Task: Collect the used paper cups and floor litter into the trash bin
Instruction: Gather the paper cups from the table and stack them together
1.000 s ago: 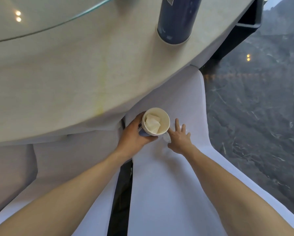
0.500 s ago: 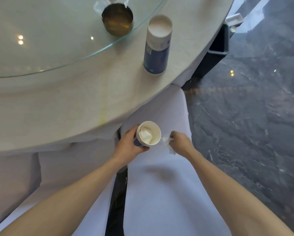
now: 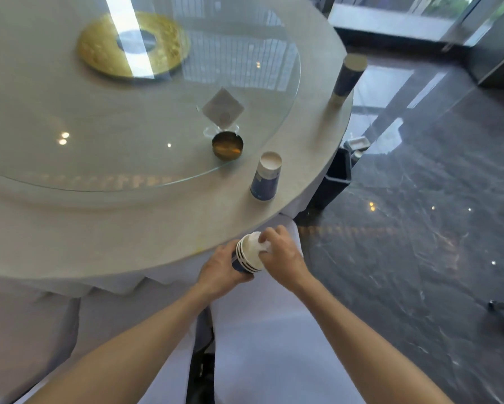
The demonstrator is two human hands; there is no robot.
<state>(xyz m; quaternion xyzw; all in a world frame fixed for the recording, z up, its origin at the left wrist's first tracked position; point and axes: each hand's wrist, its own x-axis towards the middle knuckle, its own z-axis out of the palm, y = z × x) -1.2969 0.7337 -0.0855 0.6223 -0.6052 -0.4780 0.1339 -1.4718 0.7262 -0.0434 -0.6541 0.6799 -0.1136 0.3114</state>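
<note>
My left hand grips a stack of nested blue and white paper cups, held tilted over a white-covered chair seat just below the table edge. My right hand is closed on a crumpled white tissue and presses it into the mouth of the top cup. An upside-down blue paper cup stands on the table near its edge. A taller upside-down stack of cups stands further along the rim. A black trash bin with white litter in it sits on the floor behind the table's right edge.
The round table has a glass turntable carrying a brass ashtray and a clear card holder. White-covered chairs stand below me. Dark glossy marble floor spreads to the right, with glass doors beyond.
My right hand picked the tissue off the chair seat and brought it up to the cup stack's mouth. Both hands rose toward the table edge, and my view lifted across the table.
</note>
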